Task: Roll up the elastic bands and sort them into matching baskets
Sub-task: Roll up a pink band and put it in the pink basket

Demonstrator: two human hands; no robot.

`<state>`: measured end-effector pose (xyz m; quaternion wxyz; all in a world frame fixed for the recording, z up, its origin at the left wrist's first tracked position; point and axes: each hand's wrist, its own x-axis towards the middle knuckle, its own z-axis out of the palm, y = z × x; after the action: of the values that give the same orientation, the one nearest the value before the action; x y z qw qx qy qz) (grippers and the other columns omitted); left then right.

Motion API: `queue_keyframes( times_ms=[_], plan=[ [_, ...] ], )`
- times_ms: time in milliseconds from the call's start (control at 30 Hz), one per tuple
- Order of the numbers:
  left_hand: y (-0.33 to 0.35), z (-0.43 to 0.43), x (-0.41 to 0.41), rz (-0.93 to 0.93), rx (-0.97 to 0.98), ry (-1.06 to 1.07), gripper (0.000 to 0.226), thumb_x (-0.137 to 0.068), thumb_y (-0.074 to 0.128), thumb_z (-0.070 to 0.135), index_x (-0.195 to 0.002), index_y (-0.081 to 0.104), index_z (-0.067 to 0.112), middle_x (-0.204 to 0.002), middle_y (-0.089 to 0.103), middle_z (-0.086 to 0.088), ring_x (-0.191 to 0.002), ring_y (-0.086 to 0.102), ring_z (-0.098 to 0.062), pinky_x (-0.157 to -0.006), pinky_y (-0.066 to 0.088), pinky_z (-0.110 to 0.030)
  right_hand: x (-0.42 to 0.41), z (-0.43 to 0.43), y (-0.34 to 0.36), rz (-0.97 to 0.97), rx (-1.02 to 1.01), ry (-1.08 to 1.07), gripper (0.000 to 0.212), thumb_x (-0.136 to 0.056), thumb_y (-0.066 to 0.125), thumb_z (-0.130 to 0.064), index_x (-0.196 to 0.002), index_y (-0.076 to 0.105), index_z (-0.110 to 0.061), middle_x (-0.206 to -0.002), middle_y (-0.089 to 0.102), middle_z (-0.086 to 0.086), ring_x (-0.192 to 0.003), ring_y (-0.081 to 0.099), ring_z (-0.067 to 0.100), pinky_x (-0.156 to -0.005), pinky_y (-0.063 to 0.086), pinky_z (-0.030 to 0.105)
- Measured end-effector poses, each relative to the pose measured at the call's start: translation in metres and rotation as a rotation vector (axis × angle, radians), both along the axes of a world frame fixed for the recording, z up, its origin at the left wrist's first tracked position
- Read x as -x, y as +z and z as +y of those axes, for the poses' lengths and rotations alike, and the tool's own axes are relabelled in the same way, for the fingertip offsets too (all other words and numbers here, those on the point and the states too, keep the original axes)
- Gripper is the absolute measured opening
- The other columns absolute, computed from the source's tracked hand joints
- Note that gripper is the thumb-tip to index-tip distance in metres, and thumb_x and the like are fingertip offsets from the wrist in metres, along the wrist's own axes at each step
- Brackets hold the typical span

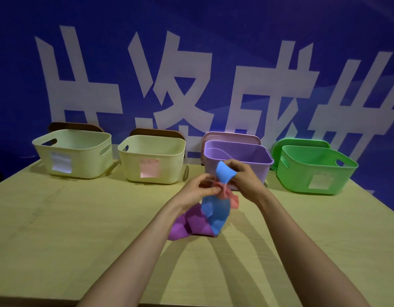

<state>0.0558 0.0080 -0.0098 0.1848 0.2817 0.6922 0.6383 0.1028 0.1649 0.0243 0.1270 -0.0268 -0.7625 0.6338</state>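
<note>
Both hands are raised over the middle of the wooden table (58, 229), working a tangle of elastic bands. My left hand (197, 190) pinches the pink band (227, 192) where it bunches around the blue one. My right hand (247, 180) grips the top of the blue band (216, 209), which hangs down to the table. A purple band (191, 222) lies on the table under them, touching the blue band's lower end. Along the back stand four baskets: cream (74, 154) with a white label, cream (151, 159) with a pink label, purple (238, 151) and green (313, 168).
A blue wall banner with large white characters (173, 85) rises right behind the baskets. Lids lean behind each basket: brown (74, 126), brown (156, 131), pink (231, 136) and green (300, 142). The table's front edge (191, 304) is at the bottom of the view.
</note>
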Motion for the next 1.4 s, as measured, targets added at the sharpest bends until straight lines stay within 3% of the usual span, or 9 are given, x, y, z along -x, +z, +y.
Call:
queue_keyframes(
  times_ms=[167, 333, 600, 700, 833, 1000, 1133, 1300, 1400],
  plan=[
    [0.005, -0.007, 0.012, 0.019, 0.049, 0.038, 0.060, -0.064, 0.086, 0.034, -0.111, 0.055, 0.014, -0.114, 0.060, 0.001, -0.105, 0.056, -0.009, -0.086, 0.043, -0.020, -0.007, 0.012, 0.002, -0.094, 0.281, 0.234, 0.040, -0.086, 0.038, 0.019, -0.102, 0.064, -0.007, -0.083, 0.071, 0.006, -0.069, 0.067, 0.013, -0.060, 0.054, 0.020],
    [0.011, -0.009, 0.011, -0.238, -0.226, 0.073, 0.039, -0.080, 0.072, 0.008, -0.115, 0.058, -0.003, -0.095, 0.065, -0.010, -0.071, 0.062, -0.014, -0.064, 0.050, -0.022, -0.004, 0.011, 0.002, -0.080, 0.450, 0.235, 0.024, -0.082, 0.054, 0.008, -0.101, 0.065, -0.002, -0.087, 0.073, 0.005, -0.078, 0.069, 0.011, -0.074, 0.056, 0.019],
    [0.014, -0.005, 0.015, -0.285, -0.276, 0.143, 0.028, -0.086, 0.067, 0.012, -0.111, 0.062, 0.001, -0.100, 0.068, -0.009, -0.088, 0.064, -0.016, -0.076, 0.051, -0.023, -0.005, -0.008, -0.003, -0.075, 0.186, 0.162, 0.042, -0.087, 0.064, -0.008, -0.125, 0.052, -0.016, -0.113, 0.065, 0.003, -0.101, 0.065, 0.018, -0.085, 0.054, 0.037],
    [0.015, -0.006, 0.015, -0.255, -0.250, 0.174, 0.014, -0.089, 0.064, 0.011, -0.100, 0.063, 0.004, -0.086, 0.069, -0.004, -0.075, 0.065, -0.008, -0.066, 0.052, -0.017, 0.000, -0.017, -0.006, -0.050, -0.052, 0.017, 0.046, -0.078, 0.076, -0.014, -0.116, 0.051, -0.016, -0.104, 0.062, 0.000, -0.087, 0.062, 0.011, -0.073, 0.053, 0.028],
    [0.017, -0.020, 0.027, -0.513, -0.440, 0.176, 0.015, -0.095, 0.046, -0.001, -0.090, 0.060, 0.002, -0.076, 0.065, -0.009, -0.063, 0.066, -0.015, -0.082, 0.054, -0.032, 0.004, -0.009, -0.005, 0.038, 0.064, -0.002, 0.012, -0.089, 0.061, -0.003, -0.091, 0.059, -0.016, -0.082, 0.066, 0.000, -0.074, 0.062, 0.010, -0.071, 0.050, 0.025],
    [0.021, -0.026, 0.020, -0.705, -0.600, 0.112, 0.022, -0.092, 0.042, -0.003, -0.073, 0.052, 0.004, -0.063, 0.054, -0.009, -0.062, 0.058, -0.016, -0.064, 0.053, -0.026, 0.007, -0.015, -0.006, -0.146, 0.261, 0.017, 0.024, -0.091, 0.043, 0.005, -0.085, 0.057, -0.014, -0.079, 0.062, 0.005, -0.070, 0.057, 0.019, -0.063, 0.050, 0.027],
    [0.016, -0.015, 0.017, -0.670, -0.484, 0.184, 0.023, -0.091, 0.046, 0.005, -0.070, 0.054, 0.007, -0.063, 0.057, -0.006, -0.056, 0.061, -0.017, -0.068, 0.045, -0.029, 0.013, -0.030, -0.011, -0.202, 0.049, -0.066, 0.025, -0.090, 0.043, 0.002, -0.105, 0.049, -0.017, -0.091, 0.057, 0.005, -0.072, 0.053, 0.013, -0.064, 0.046, 0.023],
    [0.010, -0.012, 0.021, -0.402, -0.324, 0.360, 0.033, -0.091, 0.048, -0.004, -0.064, 0.063, 0.009, -0.056, 0.064, 0.003, -0.062, 0.060, -0.009, -0.061, 0.048, -0.016, 0.010, -0.034, -0.008, 0.290, -0.209, -0.191, 0.022, -0.088, 0.053, 0.000, -0.094, 0.062, -0.019, -0.100, 0.064, 0.002, -0.087, 0.058, 0.009, -0.075, 0.045, 0.012],
    [0.012, -0.015, 0.022, -0.406, -0.347, 0.332, 0.019, -0.091, 0.052, -0.001, -0.077, 0.061, 0.008, -0.061, 0.066, 0.002, -0.068, 0.060, -0.011, -0.067, 0.047, -0.020, 0.013, -0.034, -0.011, 0.080, -0.490, -0.036, 0.013, -0.091, 0.058, -0.012, -0.099, 0.068, -0.016, -0.094, 0.066, -0.002, -0.084, 0.060, 0.009, -0.068, 0.044, 0.008]
  ],
)
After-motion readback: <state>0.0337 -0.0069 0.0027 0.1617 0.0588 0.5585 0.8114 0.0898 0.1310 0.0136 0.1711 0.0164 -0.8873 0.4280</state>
